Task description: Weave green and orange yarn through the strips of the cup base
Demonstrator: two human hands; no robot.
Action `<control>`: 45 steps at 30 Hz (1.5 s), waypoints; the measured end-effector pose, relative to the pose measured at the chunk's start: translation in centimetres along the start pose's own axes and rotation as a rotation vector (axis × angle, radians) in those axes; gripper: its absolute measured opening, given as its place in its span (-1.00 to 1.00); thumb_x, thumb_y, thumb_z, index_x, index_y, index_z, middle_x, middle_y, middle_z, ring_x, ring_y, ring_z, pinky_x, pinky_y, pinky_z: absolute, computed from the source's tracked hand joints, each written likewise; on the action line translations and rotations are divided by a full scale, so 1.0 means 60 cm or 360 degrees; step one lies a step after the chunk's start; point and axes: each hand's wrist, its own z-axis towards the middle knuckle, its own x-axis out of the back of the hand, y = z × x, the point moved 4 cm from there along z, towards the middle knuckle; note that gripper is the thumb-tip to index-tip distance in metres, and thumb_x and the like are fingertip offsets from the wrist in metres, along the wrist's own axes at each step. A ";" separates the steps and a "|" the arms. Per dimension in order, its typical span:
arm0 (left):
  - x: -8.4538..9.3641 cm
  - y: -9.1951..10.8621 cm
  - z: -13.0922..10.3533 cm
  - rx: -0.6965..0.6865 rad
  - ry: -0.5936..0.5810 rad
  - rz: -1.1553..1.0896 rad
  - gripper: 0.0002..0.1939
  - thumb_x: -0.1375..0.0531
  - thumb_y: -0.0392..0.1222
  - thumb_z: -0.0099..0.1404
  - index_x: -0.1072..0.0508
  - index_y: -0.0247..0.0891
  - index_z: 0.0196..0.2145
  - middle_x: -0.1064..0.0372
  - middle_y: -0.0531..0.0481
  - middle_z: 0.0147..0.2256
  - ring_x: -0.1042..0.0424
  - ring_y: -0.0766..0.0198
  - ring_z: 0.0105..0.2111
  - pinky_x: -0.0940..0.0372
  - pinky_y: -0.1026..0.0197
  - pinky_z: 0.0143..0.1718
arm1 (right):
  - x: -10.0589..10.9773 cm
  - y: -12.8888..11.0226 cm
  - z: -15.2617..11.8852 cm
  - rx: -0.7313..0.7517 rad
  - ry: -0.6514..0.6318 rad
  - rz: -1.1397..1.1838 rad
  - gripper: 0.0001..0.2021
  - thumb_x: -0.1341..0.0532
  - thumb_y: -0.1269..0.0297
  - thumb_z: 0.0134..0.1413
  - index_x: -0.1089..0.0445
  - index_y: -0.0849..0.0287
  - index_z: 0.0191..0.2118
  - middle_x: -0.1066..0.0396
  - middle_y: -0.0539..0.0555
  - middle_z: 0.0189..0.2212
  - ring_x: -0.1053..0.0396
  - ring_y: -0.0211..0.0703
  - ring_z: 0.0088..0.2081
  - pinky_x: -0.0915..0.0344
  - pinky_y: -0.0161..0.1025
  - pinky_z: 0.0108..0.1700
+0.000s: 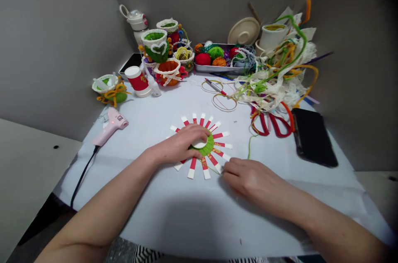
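Note:
A paper cup cut into red and white strips (192, 168) lies fanned out flat like a sun on the table. Green yarn (209, 145) is woven in a ring round its white centre. My left hand (183, 141) rests on the cup's left side, fingers curved over the centre and the thumb at the lower edge of the ring. At the lower right strips, my right hand (242, 176) has its fingers pinched together on the green yarn's strand. That strand runs from under the strips toward the fingertips, and another length of yarn (249, 147) trails up behind the hand.
Pink glue gun (110, 125) with a black cord at left. Decorated cups (168, 73) and a red-and-white cup (137, 81) stand at the back left, beside a tray of yarn balls (214, 69). Scissors (273, 125), tangled yarn (267, 89) and a black phone (314, 136) lie right.

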 end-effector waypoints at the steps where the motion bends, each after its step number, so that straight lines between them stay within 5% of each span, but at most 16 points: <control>1: 0.000 0.000 0.000 -0.0009 0.0006 0.0000 -0.78 -0.36 -0.20 0.40 -0.37 -0.17 -0.11 -0.41 -0.17 0.17 -0.35 -0.01 0.20 -0.30 -0.20 0.22 | 0.001 0.001 -0.001 -0.0034 0.0012 -0.0028 -0.76 -0.14 0.57 0.32 -0.33 0.17 -0.38 -0.38 0.06 -0.39 -0.29 -0.13 -0.37 -0.10 -0.17 -0.37; 7: 0.000 -0.003 -0.001 -0.0015 0.0014 -0.0013 -0.84 -0.30 -0.25 0.44 -0.36 -0.16 -0.12 -0.42 -0.16 0.16 -0.35 0.00 0.20 -0.29 -0.21 0.24 | 0.005 0.028 -0.004 -0.0284 0.0127 -0.0175 -0.77 -0.13 0.53 0.34 -0.36 0.18 -0.36 -0.38 0.09 -0.39 -0.28 -0.11 -0.37 -0.10 -0.17 -0.36; 12: -0.002 -0.001 0.001 -0.0023 0.0017 0.0001 -0.87 -0.25 -0.27 0.47 -0.36 -0.18 -0.10 -0.41 -0.17 0.17 -0.35 0.01 0.19 -0.31 -0.20 0.22 | -0.005 0.070 0.009 -0.0500 0.0341 0.0161 -0.77 -0.16 0.31 0.46 -0.41 0.16 -0.31 -0.41 0.07 -0.38 -0.36 -0.12 -0.31 -0.23 -0.21 -0.28; 19: -0.002 0.000 0.000 -0.0050 0.0047 0.0002 -0.87 -0.24 -0.26 0.48 -0.35 -0.18 -0.07 -0.43 -0.17 0.15 -0.37 0.01 0.18 -0.32 -0.18 0.22 | -0.029 0.098 0.024 -0.0831 0.0611 0.0248 -0.74 -0.21 0.25 0.39 -0.33 0.11 -0.39 -0.41 0.01 -0.48 -0.30 -0.17 -0.44 -0.15 -0.23 -0.35; 26: -0.003 0.005 -0.004 0.0241 0.0205 0.0077 -0.50 -0.36 -0.17 0.36 -0.31 -0.16 0.17 -0.13 -0.29 0.31 -0.17 -0.11 0.37 -0.23 -0.24 0.35 | -0.035 0.096 0.025 -0.0873 0.0612 0.0253 -0.76 -0.22 0.26 0.37 -0.32 0.10 -0.39 -0.41 -0.02 -0.49 -0.28 -0.18 -0.45 -0.14 -0.23 -0.34; 30: -0.003 0.006 0.000 0.0403 0.0261 0.0206 -0.50 -0.41 -0.07 0.32 -0.36 -0.19 0.12 -0.34 -0.21 0.09 -0.33 -0.12 0.16 -0.34 -0.24 0.21 | -0.035 0.099 0.023 -0.0859 0.0601 0.0297 -0.77 -0.23 0.26 0.37 -0.35 0.11 -0.38 -0.42 -0.02 -0.48 -0.32 -0.17 -0.43 -0.18 -0.23 -0.33; 38: 0.011 0.013 -0.007 0.0166 0.0091 0.0186 -0.52 -0.22 -0.39 0.40 -0.29 -0.15 0.22 -0.39 -0.20 0.20 -0.36 -0.04 0.24 -0.33 -0.20 0.26 | -0.012 0.077 0.024 -0.0510 0.0580 0.0496 -0.84 -0.16 0.38 0.43 -0.49 0.15 -0.18 -0.47 0.08 -0.31 -0.42 -0.13 -0.27 -0.34 -0.20 -0.21; 45: 0.004 0.014 -0.006 0.0021 0.0012 0.0069 -0.55 -0.12 -0.52 0.36 -0.34 -0.13 0.11 -0.40 -0.16 0.22 -0.38 0.06 0.26 -0.36 -0.11 0.28 | -0.009 0.057 0.017 -0.0386 0.0534 0.0544 -0.81 -0.13 0.42 0.45 -0.51 0.17 -0.10 -0.45 0.13 -0.22 -0.42 -0.12 -0.20 -0.39 -0.19 -0.17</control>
